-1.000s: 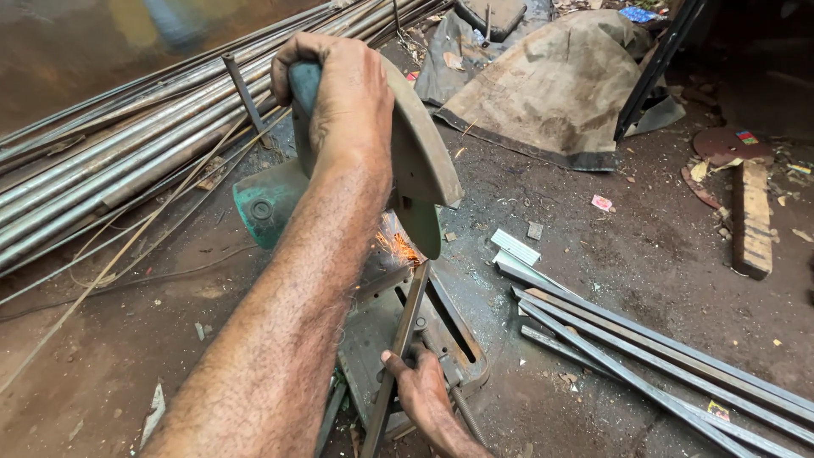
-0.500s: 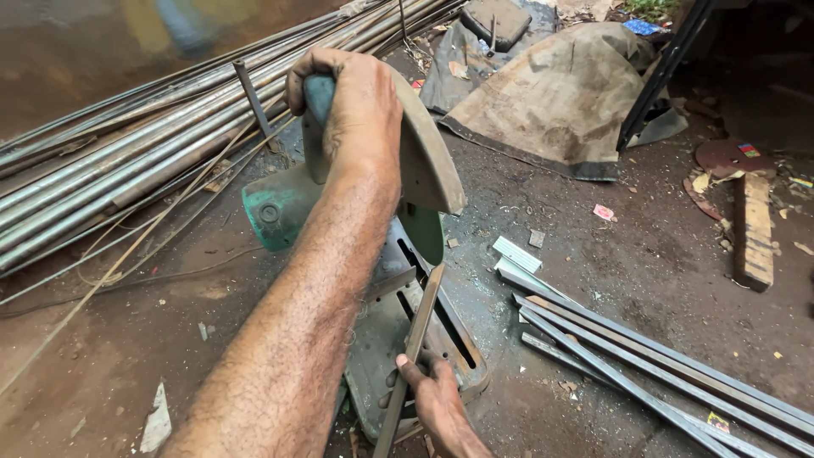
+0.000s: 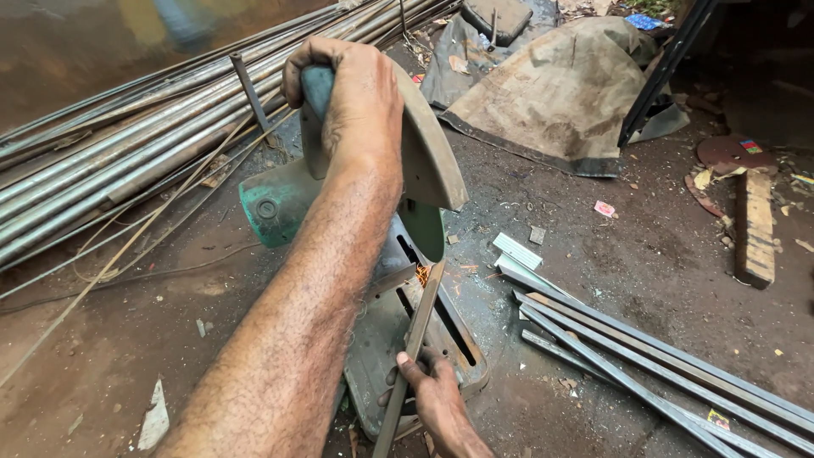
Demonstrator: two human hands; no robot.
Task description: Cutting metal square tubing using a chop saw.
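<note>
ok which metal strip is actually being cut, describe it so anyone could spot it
Start at the green chop saw in the middle of the dirt floor. On its base lies one long flat metal strip, running under the blade guard, with the right hand pressing it down. Unlike the loose strips lying to the right, sparks show at its far end.

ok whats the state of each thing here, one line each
left hand: gripping the saw handle
right hand: holding the metal strip
chop saw: lowered, sparks at the blade
metal strip: lying on the saw base, under the blade
cut bars: lying loose on the ground
pipes: stacked flat
</note>
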